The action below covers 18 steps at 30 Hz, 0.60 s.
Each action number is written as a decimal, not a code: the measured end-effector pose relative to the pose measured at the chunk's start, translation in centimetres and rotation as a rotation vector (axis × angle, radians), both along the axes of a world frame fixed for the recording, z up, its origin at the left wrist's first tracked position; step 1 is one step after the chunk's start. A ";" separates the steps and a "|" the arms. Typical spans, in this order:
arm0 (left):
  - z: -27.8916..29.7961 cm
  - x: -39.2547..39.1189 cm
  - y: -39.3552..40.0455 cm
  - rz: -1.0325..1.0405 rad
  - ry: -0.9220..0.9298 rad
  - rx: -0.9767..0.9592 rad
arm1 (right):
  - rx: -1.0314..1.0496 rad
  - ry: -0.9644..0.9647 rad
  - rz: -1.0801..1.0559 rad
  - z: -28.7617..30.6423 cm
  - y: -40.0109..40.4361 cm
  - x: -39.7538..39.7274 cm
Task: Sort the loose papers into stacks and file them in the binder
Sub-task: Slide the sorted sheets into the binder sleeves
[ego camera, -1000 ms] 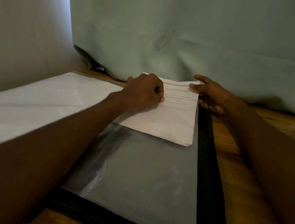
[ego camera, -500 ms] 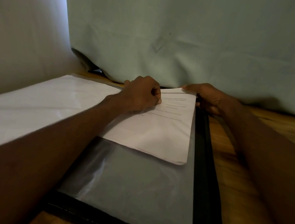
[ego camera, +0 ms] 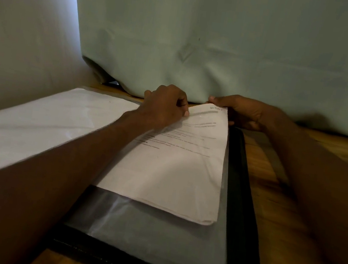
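1. Head view: we see the left hand [ego camera: 163, 105] curled, pinching the far left edge of the paper stack [ego camera: 169, 171]; the right hand [ego camera: 245, 112] grips its far right corner.
2. The stack lies on a clear sleeve [ego camera: 149, 238] in the open black binder [ego camera: 245, 209], on the wooden desk [ego camera: 267, 223].
3. Filled sleeves [ego camera: 35, 125] lie left; a green curtain [ego camera: 225, 49] hangs beyond.

I am seeing both forearms reaching forward; the left hand [ego camera: 163, 105] is curling its fingers in a pinch, the right hand [ego camera: 241, 112] is gripping with its fingers curled.
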State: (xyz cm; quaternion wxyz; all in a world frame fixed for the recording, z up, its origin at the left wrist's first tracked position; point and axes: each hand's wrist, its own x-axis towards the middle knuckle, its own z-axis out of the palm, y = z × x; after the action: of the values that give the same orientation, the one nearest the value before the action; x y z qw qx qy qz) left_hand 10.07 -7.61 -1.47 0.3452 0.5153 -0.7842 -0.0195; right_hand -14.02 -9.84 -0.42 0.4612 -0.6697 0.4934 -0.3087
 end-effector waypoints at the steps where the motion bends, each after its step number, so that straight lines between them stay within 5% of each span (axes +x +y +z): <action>1: 0.0 0.0 0.0 -0.005 -0.004 0.008 | -0.027 0.015 -0.029 -0.1 -0.2 0.2; 5: 0.0 0.2 0.1 -0.006 0.003 0.011 | -0.114 0.025 -0.112 -0.4 -0.4 0.5; 18: 1.1 2.2 -0.8 0.050 -0.093 0.090 | 0.024 0.257 0.089 1.8 1.2 0.7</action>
State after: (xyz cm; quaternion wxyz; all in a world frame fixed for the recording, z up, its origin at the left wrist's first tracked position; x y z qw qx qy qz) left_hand 12.26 -8.40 -0.34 0.2851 0.5503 -0.7845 -0.0221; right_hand -13.36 -8.61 1.35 0.4154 -0.7195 0.5218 -0.1936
